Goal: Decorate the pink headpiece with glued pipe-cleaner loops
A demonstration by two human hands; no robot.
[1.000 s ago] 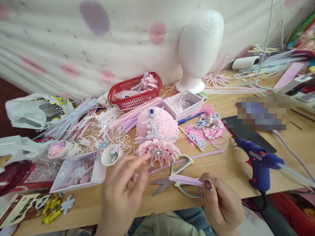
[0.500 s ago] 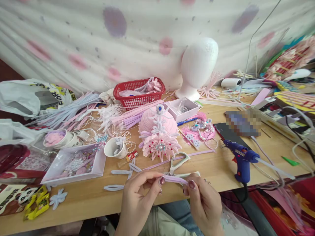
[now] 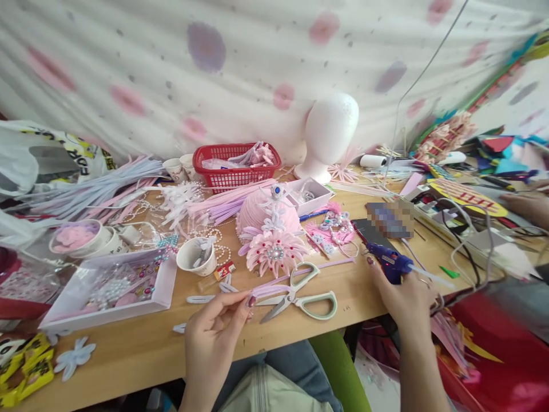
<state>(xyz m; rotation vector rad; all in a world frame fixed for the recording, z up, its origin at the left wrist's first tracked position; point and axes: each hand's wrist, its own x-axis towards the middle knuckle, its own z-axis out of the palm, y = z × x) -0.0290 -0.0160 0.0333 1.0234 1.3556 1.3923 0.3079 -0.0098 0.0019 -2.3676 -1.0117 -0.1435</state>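
My left hand [image 3: 217, 329] pinches a folded lilac pipe cleaner [image 3: 271, 289] between thumb and fingertips, above the table's front edge. Around the handle of a blue hot glue gun [image 3: 391, 264] my right hand [image 3: 405, 306] is closed; the hand covers most of the handle. Open scissors [image 3: 321, 309] with pale green handles lie between the two hands. Behind them sits a pink wrapped ball [image 3: 257, 212] bearing a pink pipe-cleaner flower [image 3: 277, 252] with red and pearl beads. Pale blue pipe-cleaner loops [image 3: 199, 299] lie beside my left hand, partly hidden by it.
A paper cup [image 3: 189, 263] and a white box of beads [image 3: 160, 294] stand left. Behind are a red basket [image 3: 235, 177] and a white foam head [image 3: 330, 134]. Power strips and cables [image 3: 446, 214] run along the right, where another person's hand [image 3: 525, 203] shows.
My right hand has let go of the lilac pipe cleaner and moved right to the glue gun. My left hand still holds the pipe cleaner. The view has turned to the right.
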